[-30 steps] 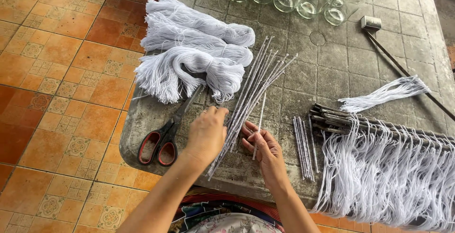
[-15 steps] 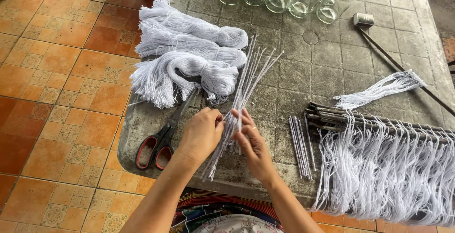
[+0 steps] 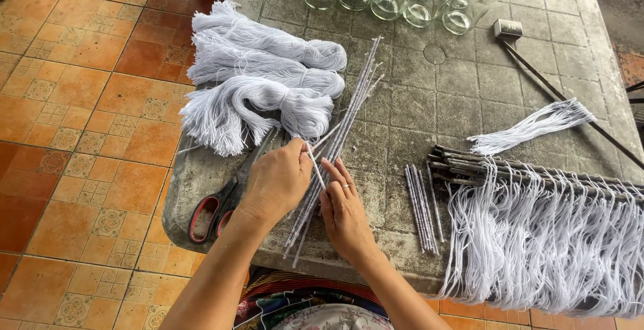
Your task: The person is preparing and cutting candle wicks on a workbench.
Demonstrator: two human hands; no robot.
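The bundle of long thin grey paper-wrapped sticks [image 3: 339, 139] lay on the grey stone table [image 3: 463, 95], its long axis running away from the person, leaning right. The left hand [image 3: 278, 179] pinched one short stick [image 3: 315, 166] from its left side. The right hand [image 3: 343, 209], fingers spread flat, pressed on the bundle's near end. Red-handled scissors [image 3: 225, 199] lay just left.
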